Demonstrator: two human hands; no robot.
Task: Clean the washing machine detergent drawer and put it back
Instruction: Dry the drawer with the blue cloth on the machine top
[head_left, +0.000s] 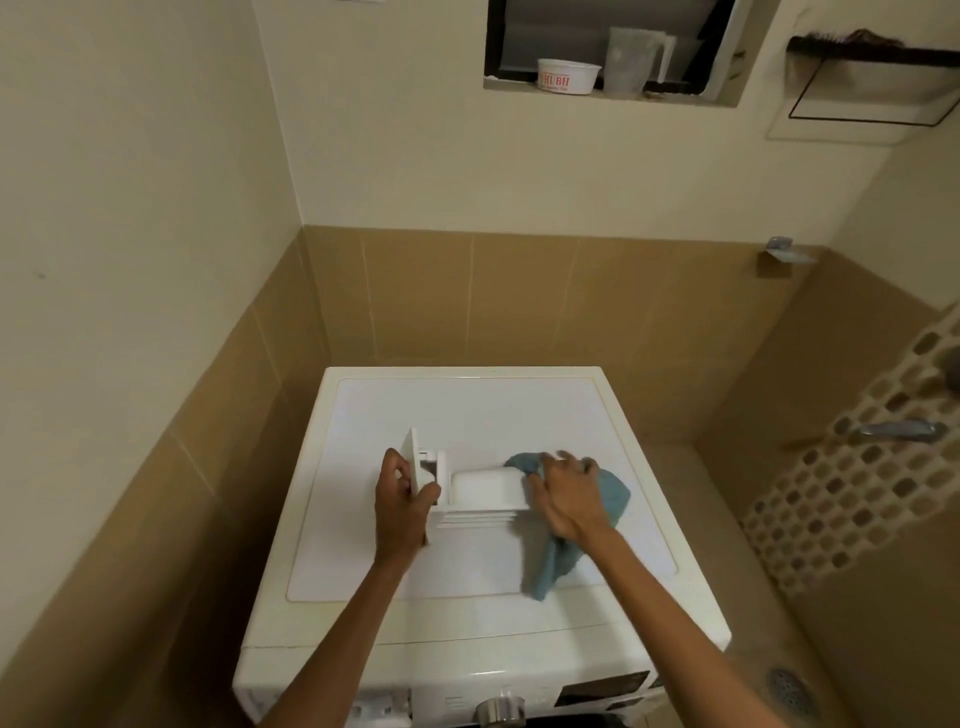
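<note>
On top of the washing machine (467, 405), mid-lid: detergent drawer (483, 488) is out of its slot and lying flat on the white surface.

- Orientation: long axis runs left-right across the lid, roughly parallel to the machine's front edge. The front panel (415, 457) is at the left end and stands upright, face pointing left. The body extends right from it. A ribbed edge runs along the near side.
- Left hand (402, 499): fingers wrapped round the front panel and gripping it, thumb on the near side. Hand closed on the panel, wrist low over the lid.
- Right hand (566, 493): at the drawer's right end, fingers curled over a bunched blue cloth (613, 499) and pressing it against the drawer there. That end of the drawer is hidden under hand and cloth. The cloth's loose tail trails toward the near edge of the lid and lies on it.
- Contact inside the compartments: cannot tell.

Rest: a metal dial (500, 711) sits on the machine's front. In the wall niche above are a white bowl (567, 77) and a clear jug (631, 60). A tap (898, 431) is on the right wall and a floor drain (789, 691) lower right.
</note>
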